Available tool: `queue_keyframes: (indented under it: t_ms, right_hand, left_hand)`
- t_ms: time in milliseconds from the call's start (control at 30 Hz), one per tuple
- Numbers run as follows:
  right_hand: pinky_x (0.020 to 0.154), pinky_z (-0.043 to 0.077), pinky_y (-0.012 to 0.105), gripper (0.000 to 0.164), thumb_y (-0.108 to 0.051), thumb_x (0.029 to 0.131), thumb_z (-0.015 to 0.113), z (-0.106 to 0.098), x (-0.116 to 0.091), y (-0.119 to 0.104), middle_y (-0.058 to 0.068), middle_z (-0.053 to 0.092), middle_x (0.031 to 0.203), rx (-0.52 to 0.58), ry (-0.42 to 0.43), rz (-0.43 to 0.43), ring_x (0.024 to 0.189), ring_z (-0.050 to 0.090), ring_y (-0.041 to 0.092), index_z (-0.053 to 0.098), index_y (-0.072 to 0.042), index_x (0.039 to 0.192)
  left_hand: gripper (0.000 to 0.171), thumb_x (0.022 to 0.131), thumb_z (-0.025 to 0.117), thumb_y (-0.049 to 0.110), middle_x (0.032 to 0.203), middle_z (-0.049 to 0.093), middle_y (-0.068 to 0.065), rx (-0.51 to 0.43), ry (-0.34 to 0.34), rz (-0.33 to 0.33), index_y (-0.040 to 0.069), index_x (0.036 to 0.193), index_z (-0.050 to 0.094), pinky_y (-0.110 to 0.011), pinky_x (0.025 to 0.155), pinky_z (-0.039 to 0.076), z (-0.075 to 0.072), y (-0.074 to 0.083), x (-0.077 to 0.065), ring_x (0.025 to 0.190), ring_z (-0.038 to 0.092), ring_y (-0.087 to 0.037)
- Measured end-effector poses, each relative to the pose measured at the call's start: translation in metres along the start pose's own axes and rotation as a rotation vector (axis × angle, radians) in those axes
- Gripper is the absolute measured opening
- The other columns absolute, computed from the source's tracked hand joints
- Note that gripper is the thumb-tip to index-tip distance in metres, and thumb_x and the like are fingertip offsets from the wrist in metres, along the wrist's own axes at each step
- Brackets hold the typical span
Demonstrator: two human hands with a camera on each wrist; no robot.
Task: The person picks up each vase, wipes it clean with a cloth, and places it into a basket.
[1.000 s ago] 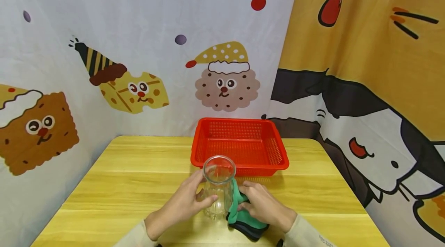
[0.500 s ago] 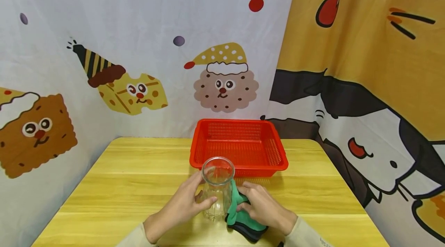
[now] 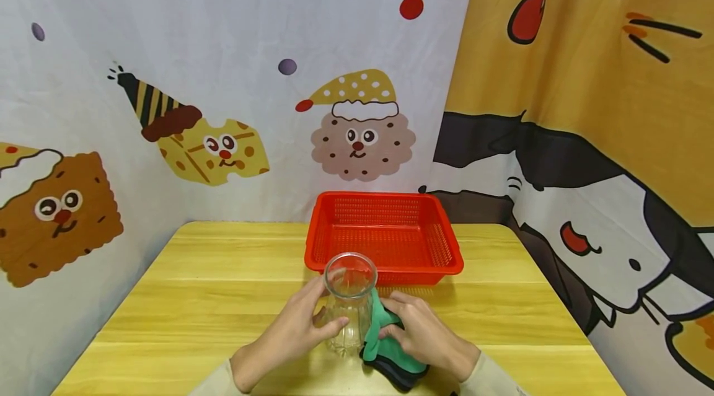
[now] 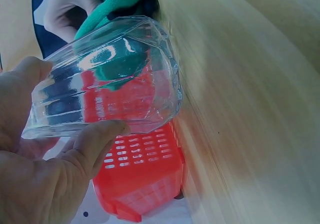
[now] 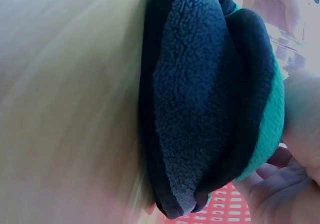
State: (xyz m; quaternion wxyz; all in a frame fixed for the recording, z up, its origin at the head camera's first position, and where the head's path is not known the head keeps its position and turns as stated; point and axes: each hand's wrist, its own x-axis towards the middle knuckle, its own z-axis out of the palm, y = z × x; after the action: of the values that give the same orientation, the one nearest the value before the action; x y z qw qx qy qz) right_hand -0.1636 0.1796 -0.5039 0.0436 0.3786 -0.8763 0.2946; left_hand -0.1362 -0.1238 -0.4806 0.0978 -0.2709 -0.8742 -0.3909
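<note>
A clear glass vase (image 3: 348, 315) with a wide round rim stands upright near the front of the table, ribbed lower down in the left wrist view. My left hand (image 3: 292, 325) grips its left side, thumb in front and fingers behind. Against the vase's right side lies a green cloth (image 3: 398, 352) with a dark grey underside and black edging. My right hand (image 3: 421, 331) holds the cloth bunched between thumb and fingers. In the right wrist view the cloth's fuzzy grey face (image 5: 192, 88) hangs down to the table and covers part of the fingers.
A red perforated plastic basket (image 3: 385, 272) sits just behind the vase, with nothing seen inside. The yellow wood-grain table (image 3: 212, 284) meets a cartoon-printed curtain (image 3: 240, 43) at the back and sides.
Hardly anything differs. The whole head view has shifted very slightly, while both hands keep their hold on the vase and the cloth.
</note>
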Motion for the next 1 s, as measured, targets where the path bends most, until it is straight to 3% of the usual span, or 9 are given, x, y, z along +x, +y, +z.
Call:
queue_keyframes:
  t_ms: [133, 500, 900, 1000]
  right_hand:
    - [0.074, 0.057, 0.015, 0.045, -0.024, 0.103, 0.090, -0.0001, -0.0002, -0.0012, -0.006, 0.075, 0.111, -0.007, 0.029, -0.014, 0.092, 0.060, -0.005, 0.080, -0.003, 0.141]
    - [0.082, 0.064, 0.018, 0.048, -0.022, 0.101, 0.092, -0.0010, 0.0001, -0.0031, -0.005, 0.078, 0.116, -0.011, 0.081, -0.051, 0.097, 0.066, -0.003, 0.079, -0.003, 0.143]
    - [0.077, 0.059, 0.013, 0.054, -0.017, 0.098, 0.094, -0.0008, -0.0008, -0.0017, -0.007, 0.073, 0.112, 0.023, 0.144, -0.113, 0.092, 0.060, -0.005, 0.077, 0.000, 0.146]
    - [0.077, 0.058, 0.012, 0.056, -0.016, 0.098, 0.094, -0.0015, -0.0015, -0.0015, -0.006, 0.074, 0.113, 0.023, 0.157, -0.121, 0.092, 0.060, -0.005, 0.076, 0.001, 0.148]
  left_hand:
    - [0.082, 0.102, 0.094, 0.023, 0.155, 0.073, -0.005, -0.003, -0.002, -0.002, 0.018, 0.172, 0.052, -0.056, 0.107, 0.071, -0.0005, 0.0004, 0.0002, 0.133, 0.078, -0.027]
    - [0.082, 0.102, 0.093, 0.023, 0.154, 0.073, -0.003, -0.007, -0.009, -0.009, 0.020, 0.173, 0.051, -0.051, 0.104, 0.072, -0.0003, 0.0008, -0.0005, 0.133, 0.077, -0.026]
    - [0.081, 0.103, 0.093, 0.027, 0.152, 0.074, -0.001, -0.004, -0.006, -0.002, 0.022, 0.172, 0.052, -0.040, 0.098, 0.072, 0.0014, -0.0029, -0.0015, 0.132, 0.077, -0.025]
    - [0.081, 0.103, 0.093, 0.027, 0.152, 0.074, -0.002, 0.001, -0.003, 0.001, 0.021, 0.172, 0.052, -0.043, 0.101, 0.073, 0.0024, -0.0028, -0.0010, 0.132, 0.077, -0.025]
